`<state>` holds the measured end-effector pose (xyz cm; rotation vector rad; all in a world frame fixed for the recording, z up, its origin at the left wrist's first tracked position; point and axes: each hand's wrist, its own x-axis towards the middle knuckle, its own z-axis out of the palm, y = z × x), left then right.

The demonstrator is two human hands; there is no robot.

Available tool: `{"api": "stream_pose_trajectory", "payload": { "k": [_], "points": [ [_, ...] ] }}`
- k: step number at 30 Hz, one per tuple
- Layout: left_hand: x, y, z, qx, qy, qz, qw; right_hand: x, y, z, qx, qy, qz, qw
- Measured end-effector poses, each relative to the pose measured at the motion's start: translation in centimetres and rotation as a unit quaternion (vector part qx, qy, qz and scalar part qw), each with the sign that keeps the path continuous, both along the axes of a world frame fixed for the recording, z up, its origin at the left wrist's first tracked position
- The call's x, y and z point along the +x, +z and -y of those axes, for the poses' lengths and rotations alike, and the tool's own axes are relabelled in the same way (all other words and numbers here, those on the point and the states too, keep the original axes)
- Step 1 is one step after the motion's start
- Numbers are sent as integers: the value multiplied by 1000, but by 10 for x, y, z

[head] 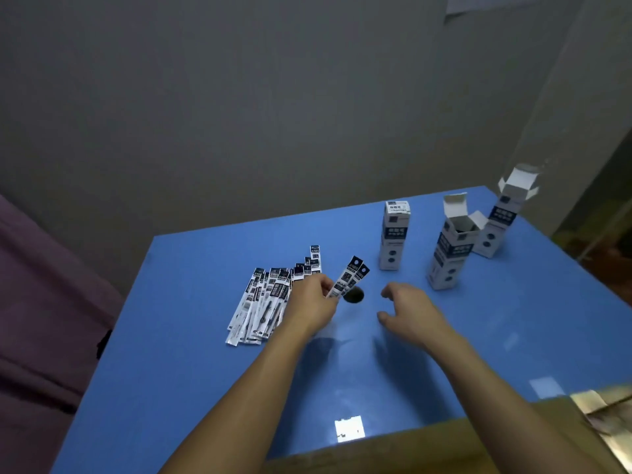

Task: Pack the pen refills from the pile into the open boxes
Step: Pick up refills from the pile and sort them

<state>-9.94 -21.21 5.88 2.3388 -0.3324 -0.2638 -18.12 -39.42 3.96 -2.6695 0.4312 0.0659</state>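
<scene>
Blue table (205, 388): left hand (313, 302) pinches two refill packets (349, 277); right hand (407, 311) hovers loosely curled, empty.

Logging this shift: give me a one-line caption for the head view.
Left hand lifts two refill packets from the pile; right hand waits, empty, before two open boxes.

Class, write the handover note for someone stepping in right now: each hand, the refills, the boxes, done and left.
Left hand: pinches two refill packets lifted off the table.
Right hand: empty, fingers loosely curled.
Pile lies left on the blue table.
Closed box stands upright; two open boxes stand right.
Left: box the held packets, then the pile.
</scene>
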Motion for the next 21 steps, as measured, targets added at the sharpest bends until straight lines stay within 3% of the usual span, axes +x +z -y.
{"api": "stream_pose_trajectory", "payload": {
  "k": [21],
  "points": [
    [-92, 4, 122, 1, 88, 18, 996, -84, 17, 142, -32, 98, -7, 995]
  ]
}}
